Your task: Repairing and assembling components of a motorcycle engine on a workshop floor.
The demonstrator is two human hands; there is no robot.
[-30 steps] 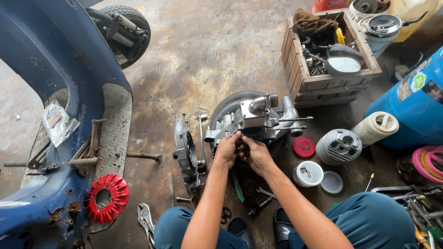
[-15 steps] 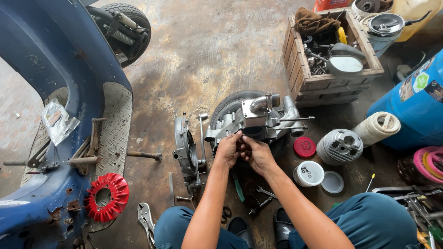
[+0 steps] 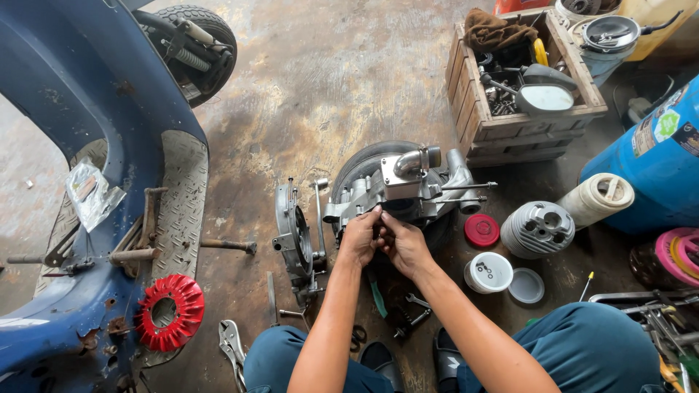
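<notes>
From the head view, we see the engine casing (image 3: pixel 408 191) on the floor, leaning on a tyre (image 3: pixel 364 161). Our left hand (image 3: pixel 360 237) and right hand (image 3: pixel 405 246) meet at its near edge, fingers pinched narrow; whether the grip holds some small part we cannot tell. A finned cylinder (image 3: pixel 537 228) stands to the right, and a red fan (image 3: pixel 170 311) lies near left.

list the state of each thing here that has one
engine block: lying on the floor, both hands at its near edge
left hand: fingers curled on the engine
right hand: fingers pinched beside the left
white tub: open, lid off beside it
wooden crate: open, full of parts
</notes>
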